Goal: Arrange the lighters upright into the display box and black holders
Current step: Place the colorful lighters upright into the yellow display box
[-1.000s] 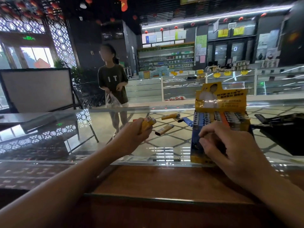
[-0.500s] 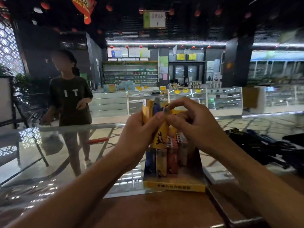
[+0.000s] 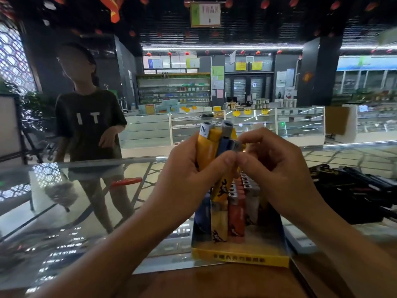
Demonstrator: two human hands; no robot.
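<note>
A yellow display box (image 3: 240, 258) stands on the glass counter in front of me, with several lighters (image 3: 236, 214) upright inside in blue, yellow, red and grey. My left hand (image 3: 184, 175) grips a bunch of lighters (image 3: 209, 145), yellow and blue, raised above the box. My right hand (image 3: 272, 166) pinches a yellow lighter (image 3: 223, 186) from that bunch; its lower end hangs over the box. Black holders (image 3: 354, 190) lie in a dark heap on the counter to the right.
A red lighter (image 3: 126, 182) lies on the glass counter (image 3: 64, 211) at the left. A person in a dark T-shirt (image 3: 86, 125) stands beyond the counter. A wooden edge (image 3: 193, 282) runs along the near side. Shop showcases fill the background.
My left hand picked up lighters from the counter and brought them over the box. My right hand left the box and now pinches one of them. The camera view tilted up.
</note>
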